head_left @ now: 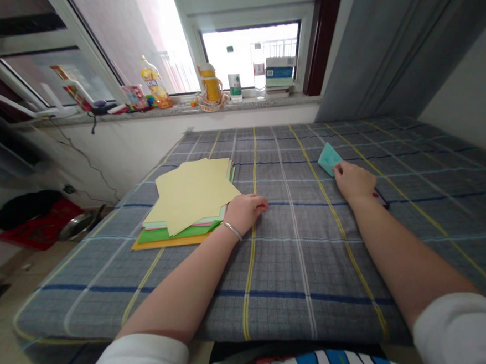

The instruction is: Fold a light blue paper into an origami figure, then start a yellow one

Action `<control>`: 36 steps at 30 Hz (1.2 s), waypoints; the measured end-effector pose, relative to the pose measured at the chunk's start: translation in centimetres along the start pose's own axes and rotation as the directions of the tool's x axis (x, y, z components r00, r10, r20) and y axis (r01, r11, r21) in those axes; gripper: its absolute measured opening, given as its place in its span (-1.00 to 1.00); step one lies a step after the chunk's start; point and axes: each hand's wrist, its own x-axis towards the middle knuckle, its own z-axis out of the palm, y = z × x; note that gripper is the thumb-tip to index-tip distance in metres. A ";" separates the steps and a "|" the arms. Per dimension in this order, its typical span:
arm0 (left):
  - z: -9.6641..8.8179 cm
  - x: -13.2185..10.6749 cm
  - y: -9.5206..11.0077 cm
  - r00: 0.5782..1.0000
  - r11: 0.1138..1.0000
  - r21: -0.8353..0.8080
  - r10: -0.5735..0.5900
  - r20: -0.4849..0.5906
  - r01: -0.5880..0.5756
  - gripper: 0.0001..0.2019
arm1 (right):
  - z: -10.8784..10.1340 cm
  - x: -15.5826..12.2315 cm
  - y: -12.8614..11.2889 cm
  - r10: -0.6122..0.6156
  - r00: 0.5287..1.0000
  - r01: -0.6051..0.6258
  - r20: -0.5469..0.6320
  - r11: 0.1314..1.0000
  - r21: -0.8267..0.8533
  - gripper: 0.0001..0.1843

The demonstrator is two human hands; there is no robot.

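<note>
In my right hand [355,182], a small turquoise piece of folded paper [328,158] is pinched at its lower corner, over the right part of the table. Just behind that wrist, the edge of a phone-like dark object [380,198] shows; my arm hides most of it. My left hand [248,210], with a silver bangle on the wrist, lies on the cloth with its fingers curled together and nothing visible in them. Beside it, to the left, is a stack of coloured paper, with pale yellow sheets [196,193] fanned on top and green [159,235] and orange ones below.
A grey plaid cloth [298,256] covers the table. Along the windowsill [130,115] stand a yellow drink bottle [155,83], a yellow flask [210,84], two clear bottles and boxes [279,74]. A metal pan [79,225] is at the lower left. Grey curtain [383,44] hangs at right.
</note>
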 end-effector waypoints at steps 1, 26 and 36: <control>0.0 0.0 0.0 1.000 1.000 0.011 0.011 0.006 -0.011 -0.88 | 0.3 0.2 0.0 0.010 1.000 -0.010 0.008 1.000 0.005 -0.67; 0.0 0.2 -0.1 0.995 0.995 0.097 -0.036 0.090 0.028 -0.84 | 0.2 -0.8 -0.4 -0.008 0.998 0.017 -0.061 0.988 0.150 -0.43; -0.3 0.0 -0.5 0.997 0.997 0.073 0.030 0.073 -0.035 -0.78 | -1.6 -2.6 -1.9 -0.200 0.976 0.160 0.087 0.927 0.339 -0.53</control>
